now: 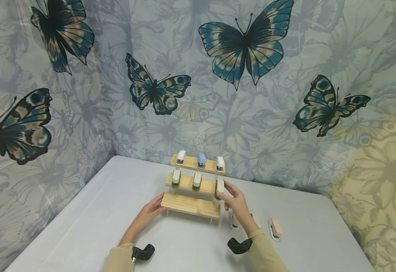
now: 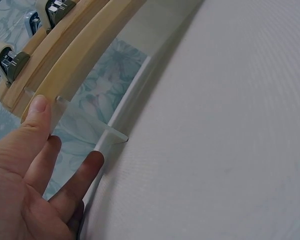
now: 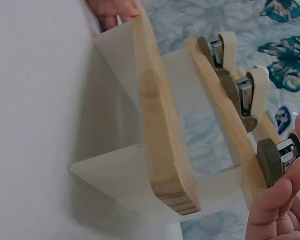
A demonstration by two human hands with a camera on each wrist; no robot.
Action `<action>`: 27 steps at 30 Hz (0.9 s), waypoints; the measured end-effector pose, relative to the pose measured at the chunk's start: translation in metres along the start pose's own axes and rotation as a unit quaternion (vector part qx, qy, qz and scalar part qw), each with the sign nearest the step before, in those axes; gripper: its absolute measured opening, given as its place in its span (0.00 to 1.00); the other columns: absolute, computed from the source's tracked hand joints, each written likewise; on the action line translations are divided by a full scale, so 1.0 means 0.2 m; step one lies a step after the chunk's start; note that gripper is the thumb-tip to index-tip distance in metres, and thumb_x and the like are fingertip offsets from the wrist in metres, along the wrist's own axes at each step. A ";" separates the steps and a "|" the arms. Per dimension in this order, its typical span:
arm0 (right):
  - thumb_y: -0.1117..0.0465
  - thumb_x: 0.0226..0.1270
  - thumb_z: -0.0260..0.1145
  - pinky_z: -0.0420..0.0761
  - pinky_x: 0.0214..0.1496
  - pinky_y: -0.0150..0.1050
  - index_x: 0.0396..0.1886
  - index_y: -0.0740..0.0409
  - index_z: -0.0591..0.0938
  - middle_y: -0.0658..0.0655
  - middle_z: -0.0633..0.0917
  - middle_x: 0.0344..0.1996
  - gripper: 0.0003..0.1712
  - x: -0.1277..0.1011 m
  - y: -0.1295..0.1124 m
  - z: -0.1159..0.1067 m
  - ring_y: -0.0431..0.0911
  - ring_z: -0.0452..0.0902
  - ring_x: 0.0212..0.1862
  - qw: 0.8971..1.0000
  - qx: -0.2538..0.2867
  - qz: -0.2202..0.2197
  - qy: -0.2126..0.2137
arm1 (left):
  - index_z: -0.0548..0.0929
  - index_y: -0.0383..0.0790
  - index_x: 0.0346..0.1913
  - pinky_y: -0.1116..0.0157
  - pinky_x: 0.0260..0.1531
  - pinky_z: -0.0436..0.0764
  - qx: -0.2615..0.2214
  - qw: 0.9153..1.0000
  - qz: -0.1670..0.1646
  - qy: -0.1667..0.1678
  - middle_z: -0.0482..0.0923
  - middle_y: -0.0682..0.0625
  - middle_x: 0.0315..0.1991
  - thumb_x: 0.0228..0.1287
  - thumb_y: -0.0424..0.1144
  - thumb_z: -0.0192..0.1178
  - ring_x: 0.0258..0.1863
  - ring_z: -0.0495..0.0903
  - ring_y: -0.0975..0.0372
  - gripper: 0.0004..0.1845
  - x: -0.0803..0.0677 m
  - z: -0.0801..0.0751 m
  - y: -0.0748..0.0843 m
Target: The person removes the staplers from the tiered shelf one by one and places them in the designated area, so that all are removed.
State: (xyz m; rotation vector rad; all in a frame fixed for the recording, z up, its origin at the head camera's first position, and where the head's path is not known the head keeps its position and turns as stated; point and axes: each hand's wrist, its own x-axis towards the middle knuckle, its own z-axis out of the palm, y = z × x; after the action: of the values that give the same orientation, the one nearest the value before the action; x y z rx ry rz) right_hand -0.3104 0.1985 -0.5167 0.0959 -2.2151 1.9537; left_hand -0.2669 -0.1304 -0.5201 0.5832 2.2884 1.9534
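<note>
Here is the three-tier wooden step rack with clear plastic sides [image 1: 191, 204], standing near the far edge of the pale grey surface [image 1: 92, 219], roughly midway along it. The left hand [image 1: 151, 209] has its fingers laid straight against the left end of the lowest plank, thumb tip on the wood in the left wrist view, nothing curled round it. The right hand [image 1: 236, 202] is at the right end of the middle tier, fingers pinching a small beige-and-olive stapler [image 1: 219, 186] that sits on that plank's end (the right wrist view shows the fingertips right on it). Two matching beige staplers [image 1: 186, 179] sit further left on the same tier. Up top: two white staplers and a light blue stapler [image 1: 201, 160] between them. Toward the right edge of the surface, a pink stapler [image 1: 275, 227] lies flat, and a white stapler [image 1: 234, 221] sits partly hidden behind the right wrist.
</note>
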 end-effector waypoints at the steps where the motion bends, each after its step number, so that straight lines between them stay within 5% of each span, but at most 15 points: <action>1: 0.52 0.38 0.65 0.65 0.06 0.41 0.49 0.37 0.64 0.41 0.67 0.47 0.34 -0.01 0.00 0.00 0.44 0.59 0.08 1.000 -0.001 0.000 -0.001 | 0.55 0.46 0.57 0.64 0.44 0.65 0.001 1.000 0.003 -0.001 0.54 0.50 0.55 0.50 0.45 0.52 0.47 0.62 0.59 0.30 0.00 0.00 -0.02; 7: 0.54 0.38 0.66 0.68 0.07 0.41 0.50 0.39 0.64 0.44 0.66 0.48 0.34 -0.03 -0.01 0.00 0.46 0.62 0.09 1.000 0.008 -0.019 0.000 | 0.54 0.45 0.57 0.64 0.44 0.65 0.008 1.000 0.014 -0.007 0.53 0.49 0.55 0.51 0.44 0.51 0.47 0.62 0.58 0.30 0.00 -0.01 -0.02; 16: 0.55 0.38 0.65 0.70 0.08 0.40 0.50 0.42 0.65 0.47 0.67 0.48 0.33 -0.10 -0.02 0.00 0.46 0.64 0.09 0.999 0.012 -0.034 0.026 | 0.53 0.38 0.57 0.61 0.45 0.63 -0.005 1.000 0.003 -0.004 0.53 0.46 0.55 0.51 0.42 0.51 0.48 0.60 0.55 0.31 -0.03 0.01 0.09; 27: 0.52 0.41 0.63 0.70 0.10 0.43 0.47 0.42 0.67 0.47 0.69 0.45 0.28 -0.23 0.01 -0.08 0.48 0.65 0.11 0.999 -0.004 -0.005 0.031 | 0.53 0.41 0.57 0.65 0.44 0.64 0.005 0.999 0.028 -0.015 0.52 0.46 0.55 0.52 0.43 0.50 0.48 0.61 0.57 0.30 0.00 -0.01 -0.02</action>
State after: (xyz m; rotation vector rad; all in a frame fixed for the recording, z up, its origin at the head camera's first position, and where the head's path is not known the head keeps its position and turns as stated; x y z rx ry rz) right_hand -0.2643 0.2113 -0.5242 0.0428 -2.1789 1.9157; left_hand -0.2690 -0.1329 -0.5232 0.6792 2.2904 1.9450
